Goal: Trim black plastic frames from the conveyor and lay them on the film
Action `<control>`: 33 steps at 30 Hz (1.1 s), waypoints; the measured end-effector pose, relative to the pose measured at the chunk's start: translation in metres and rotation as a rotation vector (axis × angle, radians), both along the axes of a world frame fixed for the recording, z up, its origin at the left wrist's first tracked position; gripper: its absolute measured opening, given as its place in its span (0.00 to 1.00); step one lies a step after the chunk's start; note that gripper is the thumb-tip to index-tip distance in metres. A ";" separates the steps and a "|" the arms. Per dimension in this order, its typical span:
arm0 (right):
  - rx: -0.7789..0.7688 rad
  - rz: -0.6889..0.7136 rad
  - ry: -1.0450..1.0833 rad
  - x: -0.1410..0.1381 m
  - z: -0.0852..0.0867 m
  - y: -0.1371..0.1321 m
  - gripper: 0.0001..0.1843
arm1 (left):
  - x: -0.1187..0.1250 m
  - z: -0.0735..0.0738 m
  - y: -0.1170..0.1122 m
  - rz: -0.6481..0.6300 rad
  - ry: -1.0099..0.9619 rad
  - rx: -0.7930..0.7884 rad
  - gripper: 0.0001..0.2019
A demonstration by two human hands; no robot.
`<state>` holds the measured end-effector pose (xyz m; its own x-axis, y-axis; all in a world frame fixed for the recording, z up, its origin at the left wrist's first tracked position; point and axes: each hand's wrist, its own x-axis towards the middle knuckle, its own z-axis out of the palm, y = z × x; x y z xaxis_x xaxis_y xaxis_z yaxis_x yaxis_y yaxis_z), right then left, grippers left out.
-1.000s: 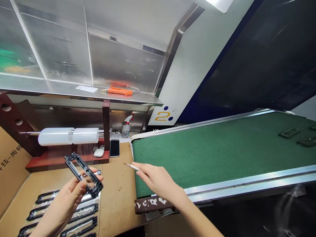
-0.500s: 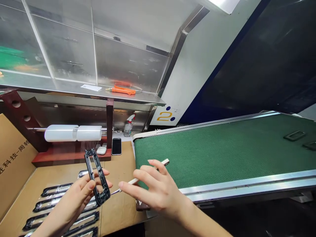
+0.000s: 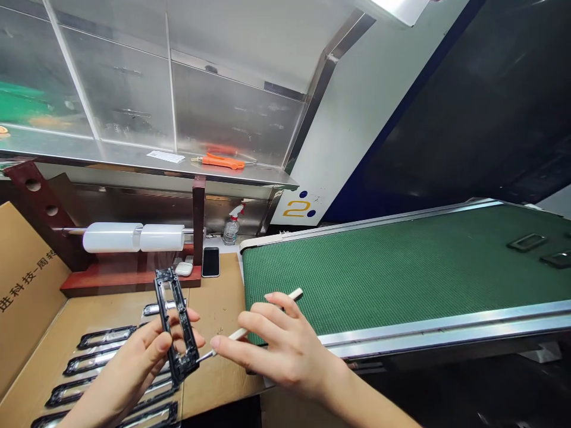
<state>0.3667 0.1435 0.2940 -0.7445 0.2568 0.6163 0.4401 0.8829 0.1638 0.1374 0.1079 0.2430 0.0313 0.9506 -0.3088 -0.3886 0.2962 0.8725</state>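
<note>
My left hand [image 3: 138, 359] grips a narrow black plastic frame [image 3: 179, 321] with a long opening, thumb in front and fingers behind. It is held tilted above the cardboard. My right hand [image 3: 281, 345] is closed around a white-handled tool [image 3: 236, 334] with a thin metal shaft. The tool's tip meets the lower right edge of the frame; its exact shape is too small to tell. Several similar black frames [image 3: 107, 337] with clear middles lie in rows on the cardboard [image 3: 214, 380], partly hidden behind my left hand and forearm.
A green conveyor belt [image 3: 379, 279] runs off to the right, carrying black frames [image 3: 527, 242]. Film rolls [image 3: 111, 238] hang on a dark red stand. Near it are a phone [image 3: 211, 262], a white case [image 3: 184, 268] and a spray bottle [image 3: 231, 229]. An orange electric screwdriver [image 3: 222, 161] lies on the shelf.
The tool's tip has come up slightly against the lower edge of the frame, which my left hand holds a little more upright. On the belt, the black frames have shifted slightly left.
</note>
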 end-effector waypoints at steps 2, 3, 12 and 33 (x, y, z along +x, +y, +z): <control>0.007 0.003 -0.004 0.001 -0.002 -0.001 0.12 | 0.000 -0.002 0.000 -0.026 -0.010 0.005 0.28; 0.011 0.003 -0.003 0.001 -0.003 -0.001 0.12 | -0.001 -0.003 -0.001 -0.036 -0.014 0.006 0.28; 0.004 -0.007 -0.005 0.004 -0.007 -0.005 0.14 | -0.001 -0.007 -0.001 -0.061 -0.024 -0.002 0.27; -0.997 -0.074 0.650 -0.024 -0.089 -0.013 0.17 | -0.012 -0.014 -0.006 -0.070 0.156 0.031 0.32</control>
